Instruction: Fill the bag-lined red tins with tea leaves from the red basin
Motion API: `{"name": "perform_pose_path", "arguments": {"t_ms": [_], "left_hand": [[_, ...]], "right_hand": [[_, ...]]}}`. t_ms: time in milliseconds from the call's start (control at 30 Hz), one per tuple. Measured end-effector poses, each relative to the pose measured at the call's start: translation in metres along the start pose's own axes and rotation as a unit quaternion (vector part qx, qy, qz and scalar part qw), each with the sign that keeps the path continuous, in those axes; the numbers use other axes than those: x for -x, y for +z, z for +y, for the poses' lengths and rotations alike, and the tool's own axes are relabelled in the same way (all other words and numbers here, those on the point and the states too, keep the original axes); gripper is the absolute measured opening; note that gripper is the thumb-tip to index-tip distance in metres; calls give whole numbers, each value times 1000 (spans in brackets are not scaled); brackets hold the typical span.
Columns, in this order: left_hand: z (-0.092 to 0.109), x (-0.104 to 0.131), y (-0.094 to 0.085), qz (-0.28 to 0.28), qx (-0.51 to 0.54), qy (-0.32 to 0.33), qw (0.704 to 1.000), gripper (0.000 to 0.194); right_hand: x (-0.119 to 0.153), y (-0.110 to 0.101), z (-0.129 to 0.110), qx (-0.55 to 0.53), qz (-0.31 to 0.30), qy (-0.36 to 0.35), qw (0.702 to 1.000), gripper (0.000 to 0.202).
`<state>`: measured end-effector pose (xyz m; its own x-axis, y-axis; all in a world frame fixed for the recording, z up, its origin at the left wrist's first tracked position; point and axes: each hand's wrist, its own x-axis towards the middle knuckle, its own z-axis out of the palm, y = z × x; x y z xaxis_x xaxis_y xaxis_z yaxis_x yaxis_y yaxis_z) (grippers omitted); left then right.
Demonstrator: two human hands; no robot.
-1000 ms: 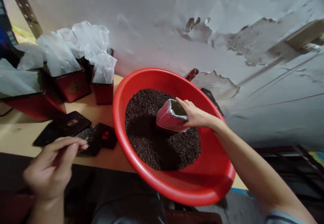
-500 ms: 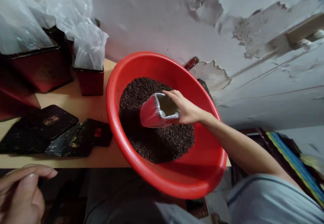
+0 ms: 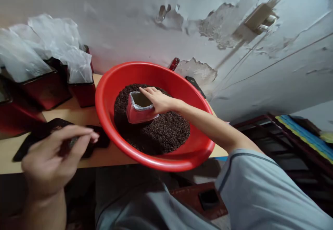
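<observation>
My right hand (image 3: 160,101) grips the side of a small pink-red container (image 3: 140,114) with a silvery liner round its open top. The container stands over dark, grainy material (image 3: 166,133) inside a large red basin (image 3: 192,164). My left hand (image 3: 57,153) hangs in front of the table's near edge, left of the basin. Its fingers are curled with thumb and fingertips close together, somewhat blurred, and whatever they hold, if anything, I cannot make out. Black lids (image 3: 28,143) lie on the table behind it.
Dark red tins (image 3: 83,93) with clear plastic bags (image 3: 79,63) stand on the wooden table (image 3: 114,157) at the left. A peeling wall (image 3: 125,25) rises behind. A black object (image 3: 194,84) lies behind the basin. Below it is a brown surface with a dark item (image 3: 208,199).
The view has shifted. My left hand has come up and inward from the lower left corner. My right hand still holds the container, which now stands more upright.
</observation>
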<state>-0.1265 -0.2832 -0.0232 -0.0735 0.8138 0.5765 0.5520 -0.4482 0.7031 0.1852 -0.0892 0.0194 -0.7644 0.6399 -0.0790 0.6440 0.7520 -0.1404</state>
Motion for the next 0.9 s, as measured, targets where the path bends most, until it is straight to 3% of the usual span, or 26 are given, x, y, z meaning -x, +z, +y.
{"name": "perform_pose_path", "arguments": {"t_ms": [33,100,133,200,233,300,367,433,467,533,633,767,900], "left_hand": [[16,-20,2,22,5,11,1000,45],[40,-56,9,4,-3,-7,1000,21],[48,-73,15,-21,-24,-6,999,18],[56,-108,31,-89,-83,9,993,30],[58,-126,41,-125,-117,2,985,34],[59,-162,67,-185,-180,-21,966,37],[57,-195,98,-251,-232,-22,940,38],[52,-223,129,-276,-265,-12,924,36],[48,-233,143,-279,-274,-9,920,34],[36,-246,163,-268,-262,-14,927,30],[14,-248,175,-215,-175,-61,959,26],[-9,-238,171,-149,-104,-140,973,22],[-19,-235,167,-110,-75,-190,973,20]], "right_hand": [[2,-5,3,-16,-1,0,1000,137],[13,-19,16,-54,26,0,998,136],[21,-27,26,-68,56,10,996,132],[44,-38,52,-77,119,62,988,121],[58,-40,66,-72,122,105,984,118],[86,-35,89,-58,25,212,975,124],[111,-15,101,-58,-157,299,940,139],[131,12,100,-72,-283,325,900,153],[138,26,96,-78,-289,318,900,156],[147,51,85,-76,-254,312,913,158],[154,72,74,-63,-188,307,931,146],[158,82,76,-32,-125,296,946,131],[160,89,86,1,-117,251,961,125]]}}
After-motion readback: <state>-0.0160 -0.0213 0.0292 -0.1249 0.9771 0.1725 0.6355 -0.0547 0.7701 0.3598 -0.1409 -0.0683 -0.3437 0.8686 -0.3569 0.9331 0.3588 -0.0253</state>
